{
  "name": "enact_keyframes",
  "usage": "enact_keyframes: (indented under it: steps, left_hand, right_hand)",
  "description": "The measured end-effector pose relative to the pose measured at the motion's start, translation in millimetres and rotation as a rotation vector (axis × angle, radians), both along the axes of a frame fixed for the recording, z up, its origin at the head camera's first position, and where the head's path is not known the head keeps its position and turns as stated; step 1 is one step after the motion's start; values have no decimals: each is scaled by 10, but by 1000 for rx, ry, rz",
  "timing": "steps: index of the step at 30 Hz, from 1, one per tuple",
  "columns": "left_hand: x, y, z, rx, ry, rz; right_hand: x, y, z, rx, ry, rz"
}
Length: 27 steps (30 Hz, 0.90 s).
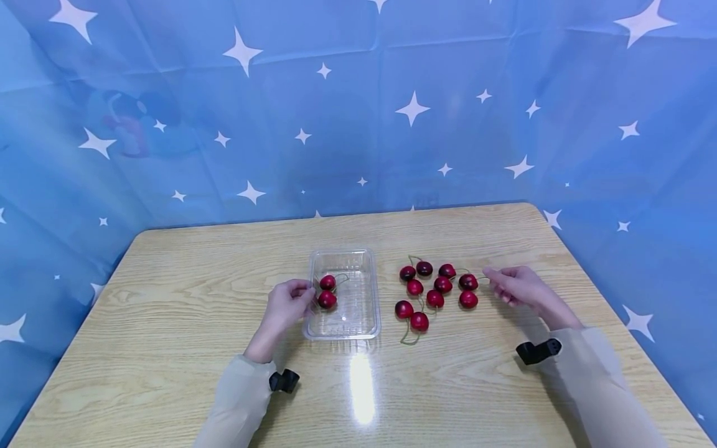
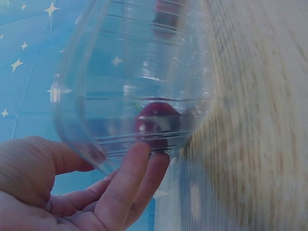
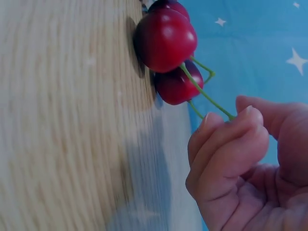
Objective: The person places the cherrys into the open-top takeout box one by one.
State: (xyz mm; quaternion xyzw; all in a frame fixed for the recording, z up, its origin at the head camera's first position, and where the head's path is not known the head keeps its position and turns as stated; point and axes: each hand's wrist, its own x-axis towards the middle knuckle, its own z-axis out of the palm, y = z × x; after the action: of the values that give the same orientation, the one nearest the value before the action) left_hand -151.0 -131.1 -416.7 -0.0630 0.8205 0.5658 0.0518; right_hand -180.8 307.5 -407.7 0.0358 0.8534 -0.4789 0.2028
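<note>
A clear plastic container [image 1: 350, 314] stands on the table with two dark red cherries [image 1: 327, 300] near its left wall. My left hand [image 1: 287, 303] grips that wall; in the left wrist view the thumb is at the rim and fingers [image 2: 127, 180] press the outside, a cherry [image 2: 156, 122] showing through the plastic. On the right, my right hand [image 1: 521, 287] pinches a green stem [image 3: 208, 95] by its end. That stem leads to a cherry [image 1: 468, 282] at the right edge of a loose group, still resting on the wood.
Several more cherries [image 1: 435, 298] with green stems lie between the container and my right hand. The wooden table [image 1: 185, 311] ends at a blue star-patterned cloth [image 1: 336, 112] behind. Black wrist cameras [image 1: 538, 352] sit on both sleeves.
</note>
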Motion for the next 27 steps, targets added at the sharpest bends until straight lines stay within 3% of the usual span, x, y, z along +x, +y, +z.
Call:
enact_keyframes:
  steps: [7, 27]
  left_hand:
    - [1, 2, -6, -19, 15, -8]
    - [-11, -3, -8, -5, 5, -3]
  right_hand:
    - [5, -35, -20, 22, 17, 51]
    - [12, -70, -2, -104, 45, 35]
